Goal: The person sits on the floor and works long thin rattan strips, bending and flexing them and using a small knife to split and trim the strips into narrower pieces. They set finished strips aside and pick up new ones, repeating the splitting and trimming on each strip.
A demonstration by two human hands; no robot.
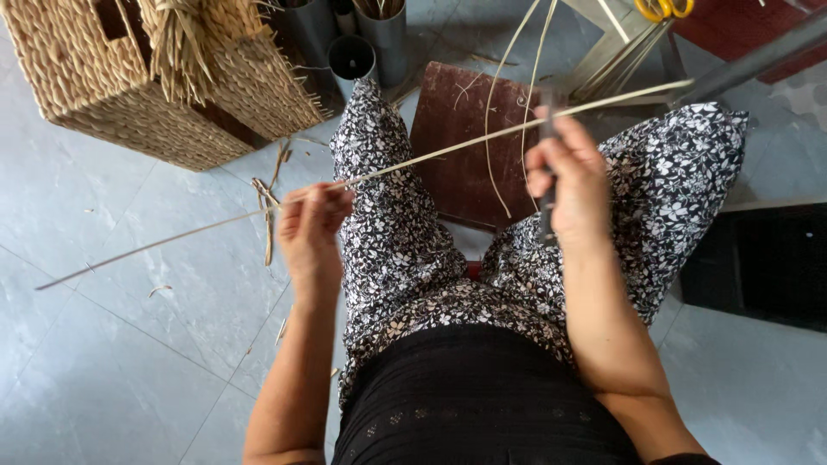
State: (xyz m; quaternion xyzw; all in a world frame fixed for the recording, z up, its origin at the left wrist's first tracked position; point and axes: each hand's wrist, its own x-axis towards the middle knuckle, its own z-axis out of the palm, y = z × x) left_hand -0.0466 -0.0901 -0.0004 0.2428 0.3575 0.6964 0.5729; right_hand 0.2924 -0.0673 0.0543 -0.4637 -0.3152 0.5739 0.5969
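A long thin pale cane strip [448, 151] runs from the lower left floor up to the upper right, across my lap. My left hand [310, 226] pinches the strip near its middle. My right hand [570, 182] is closed around a dark-handled knife [546, 220], its blade held upright against the strip. Thin curled shavings [491, 129] arc up from the cut. I sit with knees apart in black-and-white flowered trousers [396, 241].
A woven straw basket [164, 77] stands at the upper left. Grey metal tubes [370, 39] stand at the top centre. A brown board [465, 138] lies between my knees. Yellow-handled scissors [663, 9] rest at the top right. Straw scraps [269, 207] litter the grey tiled floor.
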